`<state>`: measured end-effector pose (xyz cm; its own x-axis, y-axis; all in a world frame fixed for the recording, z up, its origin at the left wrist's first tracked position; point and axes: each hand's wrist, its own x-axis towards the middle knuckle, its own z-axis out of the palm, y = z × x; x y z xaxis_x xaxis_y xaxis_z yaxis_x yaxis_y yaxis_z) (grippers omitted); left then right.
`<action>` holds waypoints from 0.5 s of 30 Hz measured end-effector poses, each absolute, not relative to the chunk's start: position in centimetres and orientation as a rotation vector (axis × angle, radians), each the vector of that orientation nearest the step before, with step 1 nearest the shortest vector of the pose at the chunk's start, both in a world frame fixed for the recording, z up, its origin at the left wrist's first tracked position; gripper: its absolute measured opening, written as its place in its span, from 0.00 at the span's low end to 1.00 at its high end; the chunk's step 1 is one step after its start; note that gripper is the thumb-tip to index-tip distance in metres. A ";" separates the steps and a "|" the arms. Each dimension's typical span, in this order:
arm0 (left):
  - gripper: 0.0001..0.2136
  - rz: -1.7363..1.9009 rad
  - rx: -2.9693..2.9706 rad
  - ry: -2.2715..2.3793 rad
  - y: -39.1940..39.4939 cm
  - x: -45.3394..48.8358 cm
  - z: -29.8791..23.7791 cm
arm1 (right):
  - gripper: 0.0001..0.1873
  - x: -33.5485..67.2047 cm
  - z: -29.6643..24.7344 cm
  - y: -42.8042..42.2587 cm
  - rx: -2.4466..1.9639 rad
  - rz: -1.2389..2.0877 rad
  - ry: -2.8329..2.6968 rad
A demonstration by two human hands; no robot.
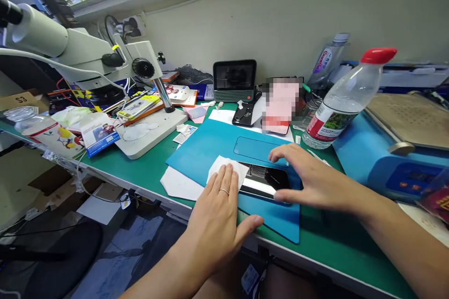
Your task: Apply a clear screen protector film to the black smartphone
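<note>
A black smartphone (261, 178) with a glossy, reflecting screen lies flat on a blue mat (199, 142). My left hand (219, 205), a ring on one finger, presses a white wipe (214, 164) with outstretched fingers over the phone's left end. At the right end, my right hand (308, 177) is spread, thumb by the phone's near corner and fingers curved above the far corner. Nothing shows between its fingers. Just beyond the phone, a clear screen protector (257, 149) with a dark outline lies on the mat.
A microscope (140, 65) stands on the left, its white base (150, 133) beside the mat. To the right are a red-capped bottle (345, 103) and a blue machine (372, 159). A small display (234, 79) and another phone (243, 114) sit behind. White paper (180, 186) sticks out under the mat.
</note>
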<state>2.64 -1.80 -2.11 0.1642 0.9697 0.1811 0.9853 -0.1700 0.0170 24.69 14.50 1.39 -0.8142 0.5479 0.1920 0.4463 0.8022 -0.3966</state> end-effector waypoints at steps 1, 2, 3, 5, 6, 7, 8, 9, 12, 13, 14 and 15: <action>0.43 -0.236 -2.313 -1.941 -1.8 2.6 -2.1 | 0.34 24.5 1.5 14.2 -0.779 0.479 -2.744; 0.43 -0.245 -2.309 -1.925 -1.8 2.5 -2.2 | 0.35 24.3 1.7 14.0 -0.795 0.471 -2.790; 0.43 -0.254 -2.302 -1.904 -1.8 2.4 -2.4 | 0.35 24.2 1.9 13.8 -0.806 0.461 -2.828; 0.42 -0.280 -2.281 -1.839 -2.0 2.1 -2.9 | 0.35 23.9 2.2 13.5 -0.818 0.435 -2.877; 0.41 -0.299 -2.267 -1.801 -2.2 1.8 -3.2 | 0.34 23.8 2.3 13.3 -0.821 0.418 -2.889; 0.40 -0.320 -2.253 -1.759 -2.4 1.4 -3.5 | 0.34 23.8 2.4 13.2 -0.827 0.404 -2.895; 0.39 -0.341 -2.243 -1.716 -2.6 1.0 -3.8 | 0.31 23.7 2.4 13.1 -0.838 0.395 -2.903; 0.39 -0.359 -2.239 -1.675 -2.9 0.5 -4.1 | 0.29 23.7 2.4 13.0 -0.841 0.387 -2.894; 0.39 -0.398 -2.267 -1.603 -3.1 -0.7 -4.7 | 0.28 23.7 2.0 12.8 -0.808 0.463 -2.853; 0.39 -0.417 -2.284 -1.596 -3.0 -0.9 -4.9 | 0.27 23.7 1.8 12.8 -0.790 0.500 -2.838; 0.40 -0.431 -2.309 -1.596 -2.8 -1.1 -5.0 | 0.28 23.7 1.6 12.9 -0.771 0.524 -2.823; 0.41 -0.440 -2.331 -1.590 -2.5 -1.2 -5.1 | 0.28 23.8 1.4 12.9 -0.749 0.543 -2.814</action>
<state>-1.24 -2.46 -5.07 0.3463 0.8469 0.4036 0.9338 -0.3523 -0.0619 23.77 12.94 1.39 -0.8570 0.5093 0.0780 0.4437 0.8065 -0.3907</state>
